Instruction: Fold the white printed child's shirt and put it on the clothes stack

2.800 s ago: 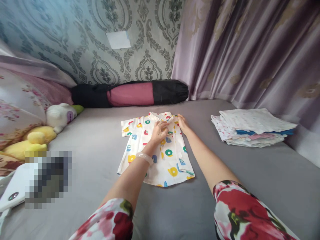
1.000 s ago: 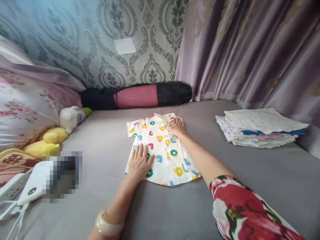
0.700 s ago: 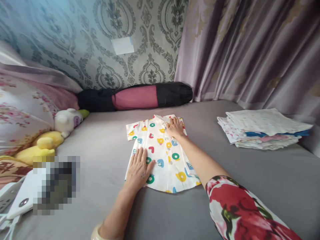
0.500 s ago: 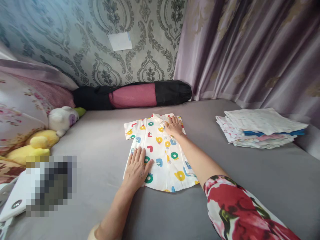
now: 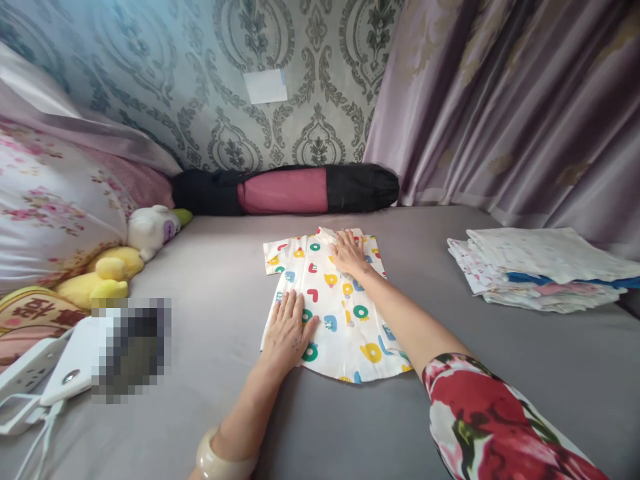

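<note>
A small white short-sleeved shirt [image 5: 333, 333] with coloured letter prints lies face up on the grey bed sheet [image 5: 215, 333], its collar towards the wall. My left hand [image 5: 289, 330] rests flat on the lower left side of the shirt, fingers spread. Near the collar, my right hand [image 5: 349, 252] lies flat on the upper right front, fingers stretched out. It covers part of the collar and chest, and my right forearm crosses above the shirt's right side. Neither hand grips the cloth.
A stack of folded clothes [image 5: 550, 267] sits at the right. Along the wall lies a long black and pink bag [image 5: 285, 190]. Plush toys [image 5: 107, 273] and a floral pillow [image 5: 55, 193] line the left side. A white power strip [image 5: 30, 373] with cables is at the lower left.
The camera view has turned slightly left, so everything appears further right. Both hands stay on the shirt in nearly the same places, and the shirt lies as before.
</note>
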